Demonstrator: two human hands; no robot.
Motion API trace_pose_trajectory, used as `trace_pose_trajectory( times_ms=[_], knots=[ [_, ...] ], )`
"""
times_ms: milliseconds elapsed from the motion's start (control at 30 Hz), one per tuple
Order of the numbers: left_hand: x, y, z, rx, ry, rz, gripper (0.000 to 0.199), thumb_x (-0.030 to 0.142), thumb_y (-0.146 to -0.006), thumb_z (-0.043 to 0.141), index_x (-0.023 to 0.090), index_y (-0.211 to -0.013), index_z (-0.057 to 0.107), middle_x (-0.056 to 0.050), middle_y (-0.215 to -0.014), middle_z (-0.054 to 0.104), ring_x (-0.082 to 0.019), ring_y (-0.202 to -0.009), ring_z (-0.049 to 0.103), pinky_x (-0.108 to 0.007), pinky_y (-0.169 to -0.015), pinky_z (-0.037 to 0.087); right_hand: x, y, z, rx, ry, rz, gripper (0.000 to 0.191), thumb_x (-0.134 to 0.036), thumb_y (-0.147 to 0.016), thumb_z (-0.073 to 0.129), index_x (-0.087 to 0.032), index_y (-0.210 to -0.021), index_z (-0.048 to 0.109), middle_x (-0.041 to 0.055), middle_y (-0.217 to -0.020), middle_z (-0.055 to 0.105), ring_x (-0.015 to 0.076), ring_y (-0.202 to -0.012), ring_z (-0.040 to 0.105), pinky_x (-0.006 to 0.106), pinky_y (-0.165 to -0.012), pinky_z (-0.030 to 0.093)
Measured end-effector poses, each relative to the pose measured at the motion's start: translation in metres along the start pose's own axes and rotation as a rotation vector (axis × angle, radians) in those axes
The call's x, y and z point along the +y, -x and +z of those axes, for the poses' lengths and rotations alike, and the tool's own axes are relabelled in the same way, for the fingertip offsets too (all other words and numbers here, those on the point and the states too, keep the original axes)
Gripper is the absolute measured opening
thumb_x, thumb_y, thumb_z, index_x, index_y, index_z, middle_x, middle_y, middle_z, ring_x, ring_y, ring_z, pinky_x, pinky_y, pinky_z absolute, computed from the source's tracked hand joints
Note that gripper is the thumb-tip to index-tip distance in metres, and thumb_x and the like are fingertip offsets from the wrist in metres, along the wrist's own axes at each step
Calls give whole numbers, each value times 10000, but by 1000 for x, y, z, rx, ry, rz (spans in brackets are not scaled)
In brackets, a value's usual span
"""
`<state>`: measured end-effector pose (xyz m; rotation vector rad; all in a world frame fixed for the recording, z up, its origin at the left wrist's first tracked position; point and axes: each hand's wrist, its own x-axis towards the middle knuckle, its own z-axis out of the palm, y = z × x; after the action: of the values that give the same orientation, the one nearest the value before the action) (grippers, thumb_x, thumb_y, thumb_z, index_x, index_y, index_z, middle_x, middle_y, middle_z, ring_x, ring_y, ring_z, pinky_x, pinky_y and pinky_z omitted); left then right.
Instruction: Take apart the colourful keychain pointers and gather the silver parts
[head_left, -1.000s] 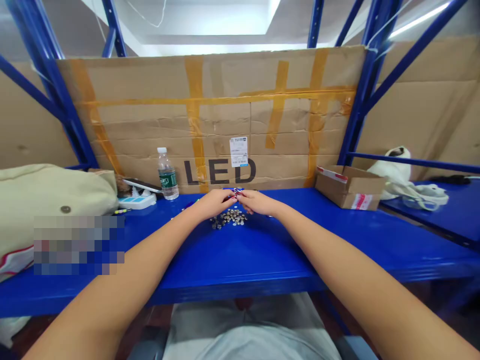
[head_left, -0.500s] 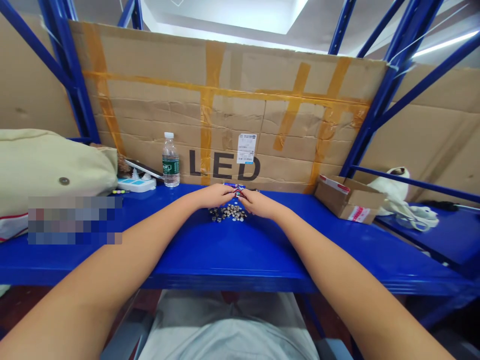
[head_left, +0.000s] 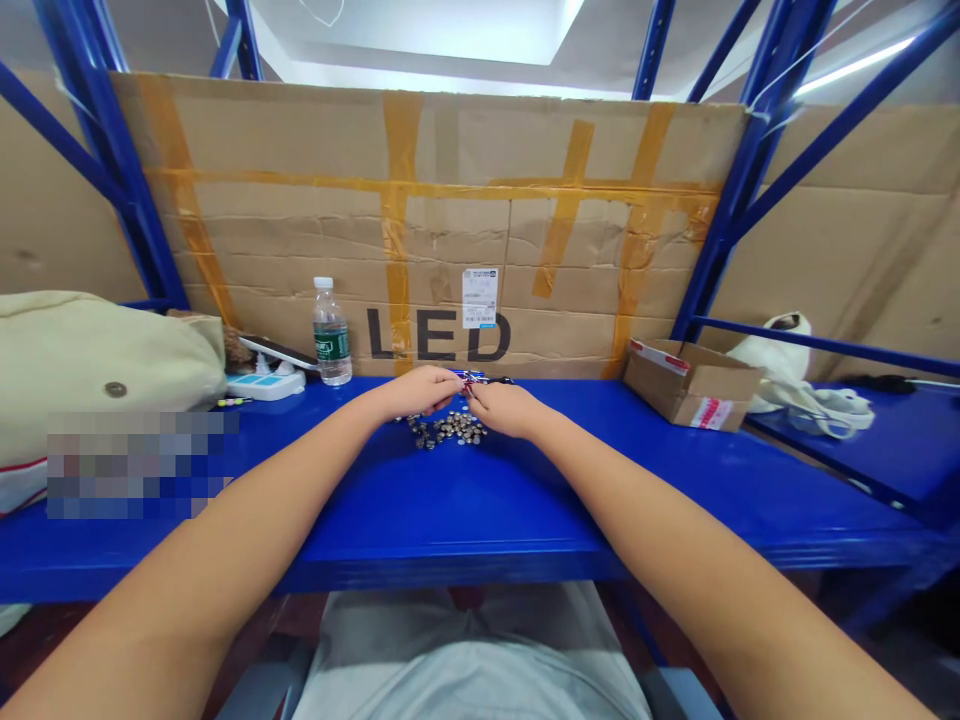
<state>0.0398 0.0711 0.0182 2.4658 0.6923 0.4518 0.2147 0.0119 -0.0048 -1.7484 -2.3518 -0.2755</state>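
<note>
My left hand (head_left: 427, 390) and my right hand (head_left: 506, 408) meet over the far middle of the blue table (head_left: 450, 510). Both are closed, their fingertips pinched together around a small reddish, shiny item (head_left: 468, 386), too small to name. Just below the hands lies a spread of small round silvery metal pieces (head_left: 459, 430), partly hidden by my left hand. Behind the fingertips is a shiny blue packet-like thing (head_left: 471, 374), mostly covered. A thin dark object (head_left: 500, 380) lies beside it, behind my right hand.
A water bottle (head_left: 332, 335) stands back left, near a white power strip (head_left: 266, 385) with a phone-like slab (head_left: 277, 352) leaning over it. A pale bag (head_left: 105, 350) fills the left. An opened carton (head_left: 686, 385) sits right. A cardboard sheet (head_left: 300, 240) walls the back.
The camera view has tilted and shifted slightly. My hands stay together at the same spot over the metal pieces, with only small finger movements.
</note>
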Motion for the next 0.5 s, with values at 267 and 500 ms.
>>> trace_pose_trajectory(
  times_ms=[267, 500],
  knots=[
    [5, 3, -5, 76, -84, -2, 323, 437, -846, 422, 186, -650, 471, 28, -574, 471, -105, -495, 437, -235, -510, 368, 4, 0, -1, 43, -241, -56, 363, -288, -971, 285, -164, -1174, 560, 121, -1210, 617, 224, -1054, 586, 333, -881, 415],
    [4, 4, -6, 97, -119, 28, 307, 420, -846, 422, 177, -676, 503, 25, -580, 469, -106, -522, 441, -228, -512, 351, 8, -1, 2, 103, -406, -115, 337, -263, -974, 290, -177, -1112, 584, 79, -1149, 637, 190, -1036, 563, 320, -899, 397]
  ],
)
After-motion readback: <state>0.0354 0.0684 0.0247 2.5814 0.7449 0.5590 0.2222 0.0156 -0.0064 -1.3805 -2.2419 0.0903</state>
